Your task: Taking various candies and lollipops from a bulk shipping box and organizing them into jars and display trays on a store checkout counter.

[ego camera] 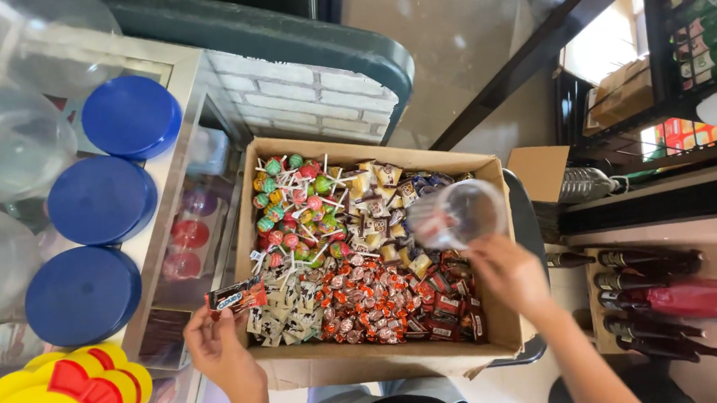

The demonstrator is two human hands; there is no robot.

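An open cardboard box (385,359) lies in front of me, filled with several lollipops (292,205), wrapped sweets (365,305) and small chocolate packets (384,216). My left hand (218,347) is at the box's near left corner and pinches a red and black candy bar (236,297). My right hand (508,275) is over the box's right side and holds a clear plastic jar (459,214) tilted above the sweets.
Three blue jar lids (97,201) sit in a row on the glass counter at left, with yellow and red lids (64,398) below them. Dark bottles (649,279) lie on a shelf at right. A small open carton (539,170) stands behind the box.
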